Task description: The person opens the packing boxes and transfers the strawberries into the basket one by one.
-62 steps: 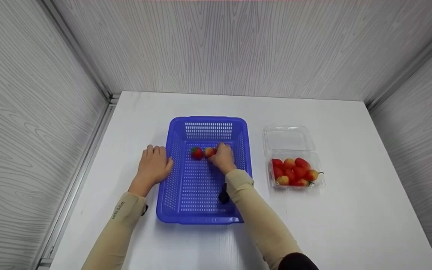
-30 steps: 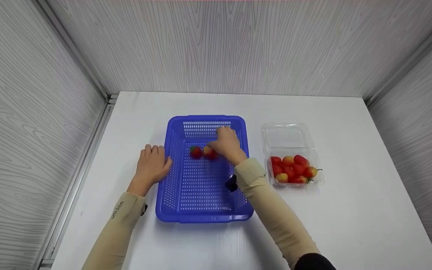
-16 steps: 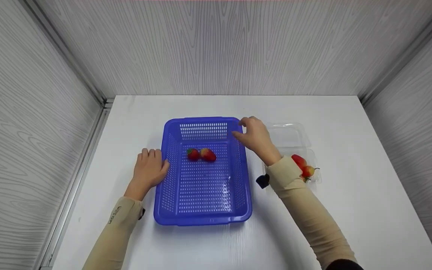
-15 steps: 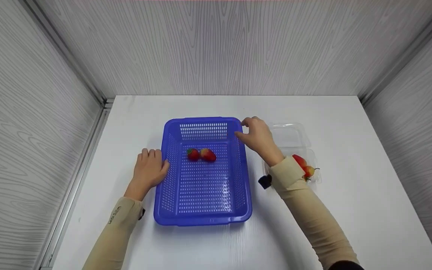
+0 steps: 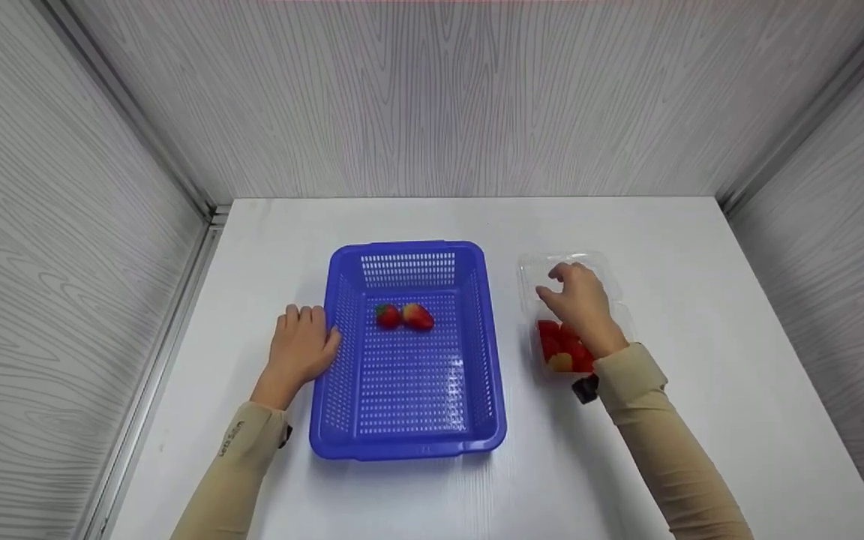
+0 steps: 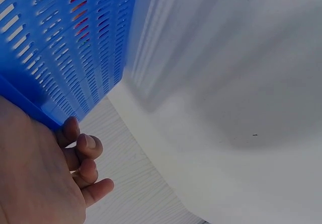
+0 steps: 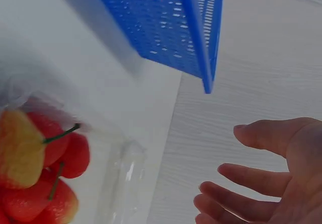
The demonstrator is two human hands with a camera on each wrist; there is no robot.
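My left hand [image 5: 301, 352] holds the left rim of a blue perforated plastic basket [image 5: 409, 450]; its fingers lie curled outside the wall in the left wrist view, and the thumb is hidden there. Inside the basket are a strawberry [image 5: 387, 316] with green leaves and a red-yellow strawberry-like fruit [image 5: 418, 317], side by side. My right hand [image 5: 583, 304] hovers over a clear hinged plastic box [image 5: 625, 321], thumb and fingers apart, holding nothing. Several red and yellow fruits [image 7: 20, 148], some with green stems, fill the box, partly hidden by the hand in the head view.
The box's clear lid [image 5: 531, 274] lies folded back behind it on the white table [image 5: 702, 360]. A strip of table separates basket and box. Grey wood-grain panels [image 5: 432, 97] stand at the back and both sides.
My right hand has let go of the red-yellow fruit in the basket, risen over the right rim and moved right to above the clear box. The left hand has stayed at the left rim.
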